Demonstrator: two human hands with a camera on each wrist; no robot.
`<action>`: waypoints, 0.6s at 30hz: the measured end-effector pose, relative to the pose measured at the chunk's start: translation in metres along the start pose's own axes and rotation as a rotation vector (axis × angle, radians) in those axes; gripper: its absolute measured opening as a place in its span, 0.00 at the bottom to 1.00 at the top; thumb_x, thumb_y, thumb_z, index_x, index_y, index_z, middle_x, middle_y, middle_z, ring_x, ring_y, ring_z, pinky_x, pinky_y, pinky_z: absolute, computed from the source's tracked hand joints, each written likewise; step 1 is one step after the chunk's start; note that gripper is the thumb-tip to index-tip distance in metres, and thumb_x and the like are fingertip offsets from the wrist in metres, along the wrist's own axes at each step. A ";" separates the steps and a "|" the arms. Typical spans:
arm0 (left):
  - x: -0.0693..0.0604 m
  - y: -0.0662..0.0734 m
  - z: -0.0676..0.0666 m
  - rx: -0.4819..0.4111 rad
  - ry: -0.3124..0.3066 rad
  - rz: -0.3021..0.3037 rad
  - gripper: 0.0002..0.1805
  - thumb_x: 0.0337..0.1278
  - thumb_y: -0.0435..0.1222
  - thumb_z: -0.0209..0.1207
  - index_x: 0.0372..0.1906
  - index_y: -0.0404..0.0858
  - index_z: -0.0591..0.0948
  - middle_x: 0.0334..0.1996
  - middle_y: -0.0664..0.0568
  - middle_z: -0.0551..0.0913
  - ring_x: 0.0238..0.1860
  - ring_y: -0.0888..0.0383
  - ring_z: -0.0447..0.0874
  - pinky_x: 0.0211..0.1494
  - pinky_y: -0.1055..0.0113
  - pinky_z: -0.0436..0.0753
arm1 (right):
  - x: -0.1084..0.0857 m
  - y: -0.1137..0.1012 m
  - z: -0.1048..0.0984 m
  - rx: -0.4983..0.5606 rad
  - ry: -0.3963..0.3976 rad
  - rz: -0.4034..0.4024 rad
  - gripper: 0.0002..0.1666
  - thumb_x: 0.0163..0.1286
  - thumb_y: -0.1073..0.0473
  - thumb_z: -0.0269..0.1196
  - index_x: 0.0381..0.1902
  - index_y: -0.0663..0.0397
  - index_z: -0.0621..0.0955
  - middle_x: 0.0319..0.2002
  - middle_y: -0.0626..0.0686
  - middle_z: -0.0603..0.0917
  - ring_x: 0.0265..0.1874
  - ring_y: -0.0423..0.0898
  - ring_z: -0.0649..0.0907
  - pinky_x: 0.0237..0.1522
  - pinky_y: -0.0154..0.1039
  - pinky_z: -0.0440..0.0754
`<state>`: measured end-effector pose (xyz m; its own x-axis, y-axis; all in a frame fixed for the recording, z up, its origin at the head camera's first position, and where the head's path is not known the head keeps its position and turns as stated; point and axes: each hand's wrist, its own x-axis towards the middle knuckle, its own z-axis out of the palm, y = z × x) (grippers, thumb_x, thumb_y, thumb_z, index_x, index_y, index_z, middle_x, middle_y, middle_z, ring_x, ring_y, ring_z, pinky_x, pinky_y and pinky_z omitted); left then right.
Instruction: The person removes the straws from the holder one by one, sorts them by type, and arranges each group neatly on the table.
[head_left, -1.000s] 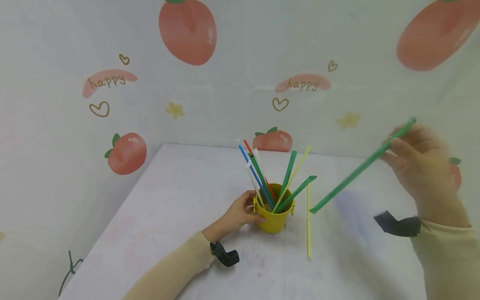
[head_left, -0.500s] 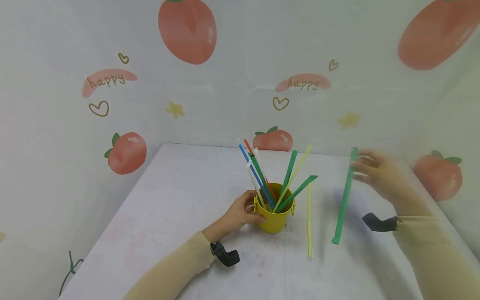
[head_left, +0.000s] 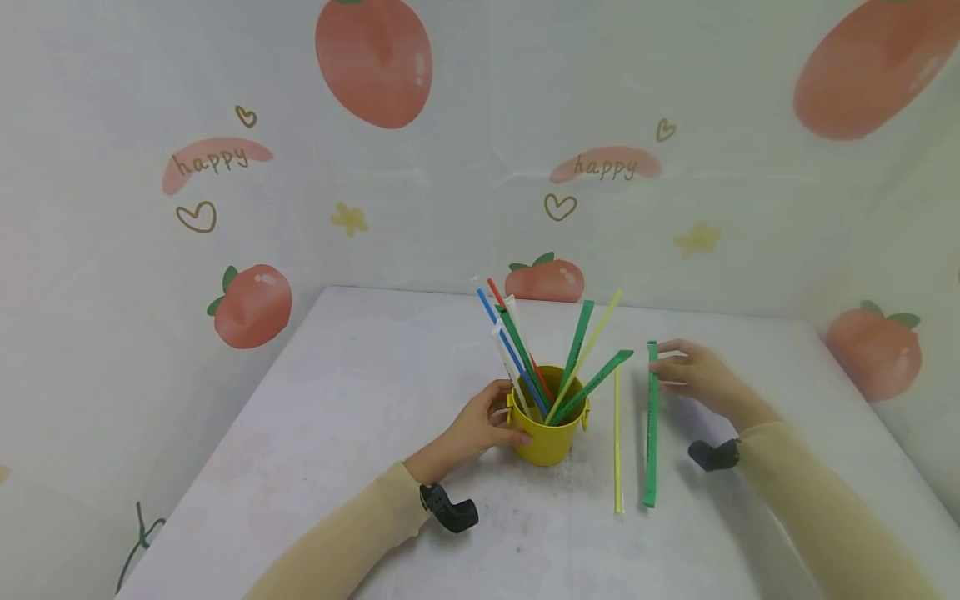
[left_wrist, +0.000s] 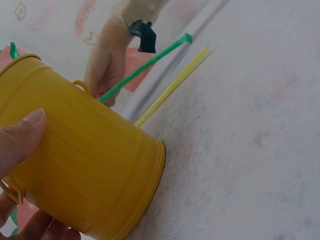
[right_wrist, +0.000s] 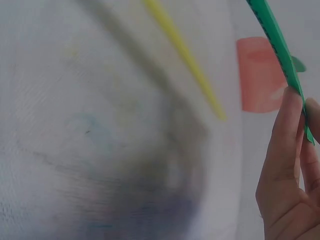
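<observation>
My left hand (head_left: 476, 425) grips the left side of a small yellow bucket (head_left: 545, 446), thumb in front and fingers behind. Several wrapped straws lean inside it: green straws (head_left: 580, 340), a yellow straw (head_left: 600, 327), a red one, and blue and white ones. To the right of the bucket, my right hand (head_left: 697, 375) pinches a green-wrapped straw (head_left: 652, 442) near its far end. In the right wrist view this green straw (right_wrist: 276, 37) sits between thumb and fingers, raised off the table. A yellow straw (head_left: 618, 450) lies on the table between the bucket and that green straw.
The white table (head_left: 375, 375) meets a patterned backdrop (head_left: 450, 167) behind and at both sides. A dark green cord (head_left: 142, 533) shows at the left edge. A black wrist mount (head_left: 450, 508) sits on the left wrist, another (head_left: 714, 455) on the right.
My right hand has moved left and down with the green straw, which has swung from a slant to nearly parallel with the yellow straw. The left hand and bucket have stayed in place.
</observation>
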<state>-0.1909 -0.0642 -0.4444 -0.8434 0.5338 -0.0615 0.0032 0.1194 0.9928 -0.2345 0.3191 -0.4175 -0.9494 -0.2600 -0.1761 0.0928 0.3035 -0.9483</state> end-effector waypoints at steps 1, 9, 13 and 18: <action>0.000 0.000 0.000 0.001 0.002 -0.004 0.38 0.52 0.32 0.69 0.67 0.38 0.64 0.66 0.45 0.69 0.69 0.48 0.67 0.72 0.55 0.68 | 0.003 0.003 0.001 -0.007 0.003 0.016 0.26 0.68 0.61 0.62 0.59 0.65 0.66 0.43 0.48 0.84 0.40 0.33 0.82 0.46 0.30 0.84; 0.000 0.000 0.000 -0.010 -0.003 0.003 0.38 0.51 0.30 0.69 0.67 0.37 0.64 0.65 0.45 0.69 0.69 0.48 0.67 0.72 0.55 0.67 | 0.015 0.012 0.011 -0.008 -0.017 0.087 0.36 0.70 0.61 0.61 0.65 0.74 0.58 0.41 0.46 0.81 0.38 0.32 0.81 0.44 0.29 0.84; 0.000 -0.001 -0.001 -0.004 -0.001 0.000 0.38 0.51 0.30 0.69 0.67 0.38 0.64 0.66 0.45 0.69 0.69 0.48 0.67 0.72 0.56 0.68 | 0.021 0.015 0.015 0.025 -0.032 0.145 0.37 0.70 0.62 0.61 0.66 0.75 0.56 0.39 0.45 0.80 0.34 0.33 0.82 0.40 0.29 0.85; 0.001 -0.002 -0.001 0.008 -0.002 0.003 0.39 0.51 0.31 0.69 0.67 0.39 0.64 0.67 0.45 0.68 0.69 0.48 0.66 0.72 0.55 0.68 | 0.027 0.020 0.017 0.010 -0.008 0.192 0.37 0.68 0.62 0.62 0.65 0.74 0.58 0.37 0.45 0.81 0.33 0.34 0.82 0.38 0.29 0.85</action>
<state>-0.1920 -0.0650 -0.4466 -0.8425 0.5355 -0.0590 0.0099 0.1249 0.9921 -0.2531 0.3024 -0.4453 -0.9117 -0.2054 -0.3558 0.2748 0.3390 -0.8998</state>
